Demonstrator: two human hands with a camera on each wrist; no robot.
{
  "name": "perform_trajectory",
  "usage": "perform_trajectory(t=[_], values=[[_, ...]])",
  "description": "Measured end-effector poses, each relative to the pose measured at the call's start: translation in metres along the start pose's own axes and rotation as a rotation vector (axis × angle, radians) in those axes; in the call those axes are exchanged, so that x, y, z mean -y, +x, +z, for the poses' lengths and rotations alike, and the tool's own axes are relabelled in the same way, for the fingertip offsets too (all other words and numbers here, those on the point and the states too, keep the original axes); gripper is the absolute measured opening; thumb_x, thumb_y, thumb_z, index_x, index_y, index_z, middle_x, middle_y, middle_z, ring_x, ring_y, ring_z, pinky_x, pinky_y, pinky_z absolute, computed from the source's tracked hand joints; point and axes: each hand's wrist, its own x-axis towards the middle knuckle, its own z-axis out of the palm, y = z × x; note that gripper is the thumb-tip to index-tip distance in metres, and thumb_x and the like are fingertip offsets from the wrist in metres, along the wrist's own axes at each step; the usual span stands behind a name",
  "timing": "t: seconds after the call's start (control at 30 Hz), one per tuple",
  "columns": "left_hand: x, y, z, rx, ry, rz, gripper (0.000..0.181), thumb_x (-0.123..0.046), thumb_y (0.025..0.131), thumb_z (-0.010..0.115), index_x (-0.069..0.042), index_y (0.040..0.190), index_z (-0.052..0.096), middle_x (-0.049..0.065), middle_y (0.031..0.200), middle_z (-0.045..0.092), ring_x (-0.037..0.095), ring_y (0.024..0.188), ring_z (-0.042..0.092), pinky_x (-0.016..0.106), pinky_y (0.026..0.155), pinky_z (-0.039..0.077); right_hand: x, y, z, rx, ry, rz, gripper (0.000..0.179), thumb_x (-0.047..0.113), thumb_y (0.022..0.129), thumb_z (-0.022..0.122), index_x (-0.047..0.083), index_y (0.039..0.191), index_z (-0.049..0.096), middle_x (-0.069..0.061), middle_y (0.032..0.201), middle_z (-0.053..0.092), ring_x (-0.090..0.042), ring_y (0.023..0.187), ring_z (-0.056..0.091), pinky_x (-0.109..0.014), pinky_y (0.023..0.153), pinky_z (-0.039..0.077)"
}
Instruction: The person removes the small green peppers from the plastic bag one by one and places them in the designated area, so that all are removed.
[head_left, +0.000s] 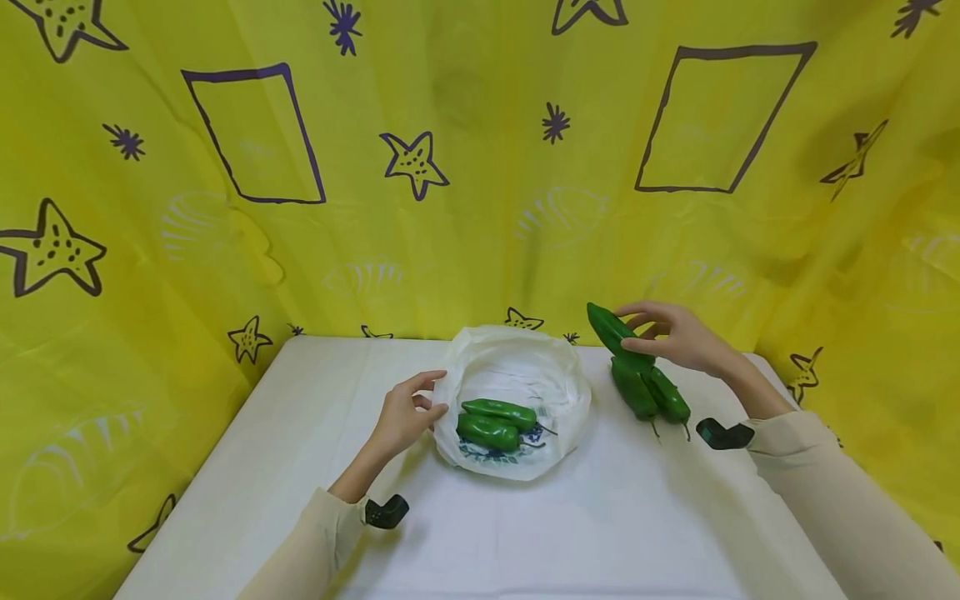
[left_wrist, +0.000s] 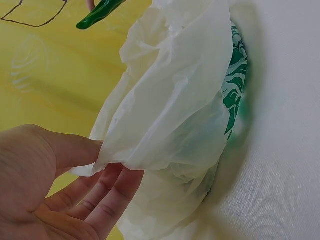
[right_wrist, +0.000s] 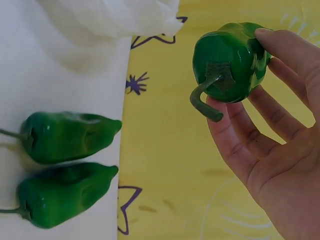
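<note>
My left hand (head_left: 405, 417) pinches the rim of a white plastic bag (head_left: 517, 350) between thumb and fingers, on the bag's left side. The bag stands with its mouth wide, and two green peppers (head_left: 489, 433) lie inside on its printed bottom. In the left wrist view a green print (left_wrist: 236, 80) shows on the bag's outside. My right hand (head_left: 678, 337) holds another green pepper (right_wrist: 230, 57) in the air, thumb on one side and fingers on the other, its curved stem toward the wrist camera. Below it, two more green peppers (right_wrist: 70, 195) lie side by side on the table.
A white-covered table (head_left: 600, 533) carries the bag and the loose peppers. Behind and at both sides hangs a yellow curtain (head_left: 480, 208) with drawn stars and fish, meeting the table's back edge. A dark wrist camera (head_left: 386, 512) sits on the left wrist.
</note>
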Motion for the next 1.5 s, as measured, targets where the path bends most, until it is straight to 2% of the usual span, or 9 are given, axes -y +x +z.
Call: perform_trajectory(t=[0.3,0.57,0.97,1.13,1.5], values=[[0.0,0.0,0.0,-0.003,0.0,0.018,0.054,0.006,0.087,0.077,-0.007,0.137,0.064,0.021,0.121,0.065,0.016,0.069,0.064,0.026,0.056,0.057,-0.02,-0.02,-0.01,-0.041,-0.028,0.067,0.05,0.027,0.096,0.074,0.01,0.141,0.059,-0.019,0.134,0.061,-0.038,0.108,0.066,-0.026,0.08,0.057],[0.0,-0.001,0.0,-0.006,0.004,0.015,0.054,0.006,0.087,0.077,-0.007,0.137,0.064,0.021,0.122,0.065,0.016,0.069,0.064,0.026,0.056,0.057,-0.035,-0.038,-0.015,-0.071,0.006,0.131,0.052,0.025,0.098,0.072,0.006,0.144,0.056,-0.024,0.133,0.06,-0.039,0.108,0.064,-0.024,0.077,0.057],[-0.001,0.002,0.002,-0.005,0.01,0.003,0.054,0.005,0.088,0.077,-0.009,0.138,0.064,0.02,0.125,0.065,0.017,0.071,0.063,0.027,0.058,0.057,-0.066,-0.064,-0.016,-0.124,0.04,0.201,0.057,0.027,0.1,0.07,0.005,0.149,0.049,-0.027,0.128,0.061,-0.016,0.095,0.07,-0.03,0.073,0.06],[-0.003,0.001,0.001,-0.007,0.013,-0.013,0.055,0.003,0.087,0.078,-0.01,0.139,0.064,0.019,0.125,0.065,0.017,0.071,0.064,0.028,0.059,0.058,-0.076,-0.073,-0.017,-0.148,0.055,0.209,0.056,0.028,0.1,0.069,0.004,0.148,0.05,-0.029,0.128,0.061,-0.002,0.09,0.067,-0.031,0.071,0.06],[-0.003,0.001,0.001,-0.006,0.014,-0.016,0.055,0.002,0.088,0.078,-0.01,0.139,0.064,0.018,0.124,0.065,0.017,0.071,0.063,0.028,0.059,0.058,-0.104,-0.085,-0.013,-0.154,0.116,0.256,0.058,0.028,0.1,0.069,0.003,0.149,0.048,-0.03,0.132,0.058,0.003,0.093,0.064,-0.032,0.073,0.061]])
